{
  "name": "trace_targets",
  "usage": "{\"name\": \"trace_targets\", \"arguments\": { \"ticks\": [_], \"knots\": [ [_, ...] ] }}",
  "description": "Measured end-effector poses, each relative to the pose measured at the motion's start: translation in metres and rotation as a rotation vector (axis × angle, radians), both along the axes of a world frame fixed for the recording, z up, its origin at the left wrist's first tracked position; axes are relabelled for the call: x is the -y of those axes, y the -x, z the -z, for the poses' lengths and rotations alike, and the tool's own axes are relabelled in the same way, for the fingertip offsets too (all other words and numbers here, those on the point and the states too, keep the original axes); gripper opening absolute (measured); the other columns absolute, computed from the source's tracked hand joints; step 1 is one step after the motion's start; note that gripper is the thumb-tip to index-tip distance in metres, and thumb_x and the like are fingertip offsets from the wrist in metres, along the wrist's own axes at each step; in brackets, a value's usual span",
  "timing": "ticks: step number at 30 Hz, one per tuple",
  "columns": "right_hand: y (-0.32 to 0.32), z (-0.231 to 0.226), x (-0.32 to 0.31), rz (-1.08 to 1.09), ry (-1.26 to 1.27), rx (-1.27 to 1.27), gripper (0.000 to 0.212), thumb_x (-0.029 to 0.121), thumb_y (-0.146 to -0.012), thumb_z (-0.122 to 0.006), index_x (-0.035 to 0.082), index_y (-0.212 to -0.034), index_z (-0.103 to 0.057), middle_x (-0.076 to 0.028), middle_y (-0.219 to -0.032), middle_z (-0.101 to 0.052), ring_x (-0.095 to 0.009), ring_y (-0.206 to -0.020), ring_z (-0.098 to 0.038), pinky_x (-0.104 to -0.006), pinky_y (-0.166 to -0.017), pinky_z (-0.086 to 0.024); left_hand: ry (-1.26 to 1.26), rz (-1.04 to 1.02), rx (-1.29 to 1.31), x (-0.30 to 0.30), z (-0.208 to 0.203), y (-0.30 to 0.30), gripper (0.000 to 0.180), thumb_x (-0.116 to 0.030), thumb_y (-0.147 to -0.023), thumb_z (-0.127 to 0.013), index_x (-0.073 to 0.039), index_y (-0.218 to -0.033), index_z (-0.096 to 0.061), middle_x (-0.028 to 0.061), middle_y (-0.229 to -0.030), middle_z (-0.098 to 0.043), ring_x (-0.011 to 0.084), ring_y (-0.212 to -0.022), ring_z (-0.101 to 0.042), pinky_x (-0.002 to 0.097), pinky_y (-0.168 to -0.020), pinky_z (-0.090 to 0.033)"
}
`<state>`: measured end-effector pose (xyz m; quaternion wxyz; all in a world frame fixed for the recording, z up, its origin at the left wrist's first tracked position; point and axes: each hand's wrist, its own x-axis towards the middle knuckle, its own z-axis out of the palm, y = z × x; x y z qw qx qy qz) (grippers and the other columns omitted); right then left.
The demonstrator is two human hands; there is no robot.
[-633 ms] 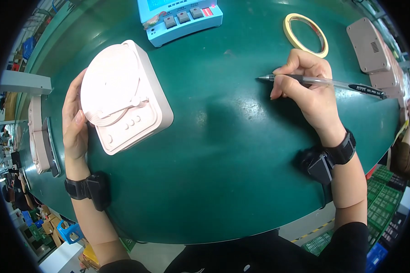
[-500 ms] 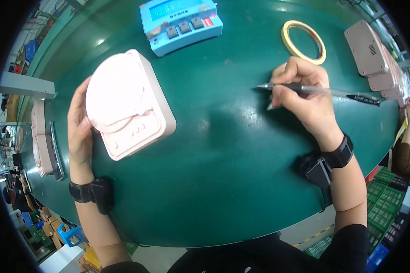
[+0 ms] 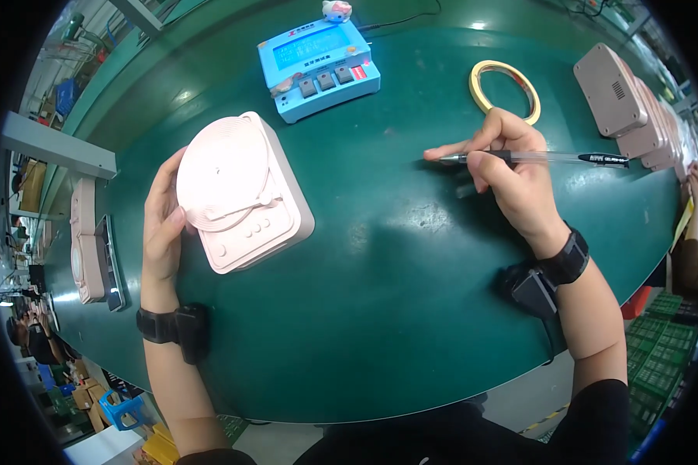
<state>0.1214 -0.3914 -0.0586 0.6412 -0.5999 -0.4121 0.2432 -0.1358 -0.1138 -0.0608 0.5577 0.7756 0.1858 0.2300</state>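
Observation:
My left hand [image 3: 165, 221] grips the left side of a pale pink record-player-shaped speaker [image 3: 223, 170], thumb at its front and fingers behind. The speaker's round ridged disc, tonearm and small row of buttons face up toward me. Between the thumb and fingers of my right hand [image 3: 517, 182] is a clear-barrelled pen [image 3: 554, 157] with a black grip, lying nearly level above the green table. Its tip points left, toward the speaker, and my index finger stretches out past it. Both wrists wear black straps with small black boxes.
A blue tester box [image 3: 318, 70] with a lit screen and three grey switches stands at the back. A yellow tape roll [image 3: 531, 99] lies beyond my right hand. More pink speakers stand at far right [image 3: 609, 89] and left [image 3: 85, 240], the latter beside a dark flat device [image 3: 111, 263].
My right index finger has straightened out along and past the pen tip. The whole view has shifted a little, and the speaker stays in my left hand.

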Motion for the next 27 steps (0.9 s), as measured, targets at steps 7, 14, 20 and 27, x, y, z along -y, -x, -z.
{"name": "trace_targets", "arguments": {
  "ticks": [7,14,20,27],
  "knots": [
    [0.002,0.004,-0.002,0.042,0.017,-0.007,0.008,0.006,-0.081,-0.055,0.003,-0.078,-0.048,0.001,-0.057,-0.046,-0.009,-0.057,-0.057,-0.0195,-0.059,-0.045,-0.019,-0.017,0.007,-0.001,0.005,0.003,0.086,-0.048,-0.071,-0.062,0.004,-0.135,-0.038,0.0089,-0.119,-0.054,0.0062,-0.081,-0.052,0.0152,-0.053,-0.033],
    [0.004,-0.003,-0.003,0.113,0.2,0.067,0.008,0.007,-0.081,-0.058,0.0,-0.084,-0.054,-0.004,-0.069,-0.058,-0.009,-0.063,-0.056,-0.0232,-0.066,-0.046,-0.014,-0.024,0.013,0.001,0.001,0.003,0.087,-0.049,-0.07,-0.062,0.004,-0.135,-0.038,0.0092,-0.117,-0.055,0.0061,-0.082,-0.053,0.015,-0.054,-0.034],
    [0.003,0.006,-0.002,0.008,0.132,-0.006,0.013,0.005,-0.083,-0.056,-0.004,-0.091,-0.06,-0.008,-0.074,-0.061,-0.012,-0.07,-0.059,-0.0248,-0.069,-0.046,-0.014,-0.037,0.001,0.0,0.008,0.004,0.087,-0.05,-0.07,-0.061,0.004,-0.135,-0.038,0.01,-0.119,-0.054,0.0063,-0.084,-0.053,0.0143,-0.053,-0.033],
    [0.007,0.006,-0.002,-0.016,0.157,0.078,0.019,0.003,-0.085,-0.053,-0.006,-0.098,-0.063,-0.009,-0.077,-0.064,-0.012,-0.073,-0.06,-0.0239,-0.069,-0.045,-0.002,-0.037,0.007,0.004,0.002,0.001,0.089,-0.05,-0.069,-0.063,0.004,-0.135,-0.038,0.0148,-0.126,-0.051,0.0185,-0.108,-0.054,0.0246,-0.085,-0.042]
  ]
}}
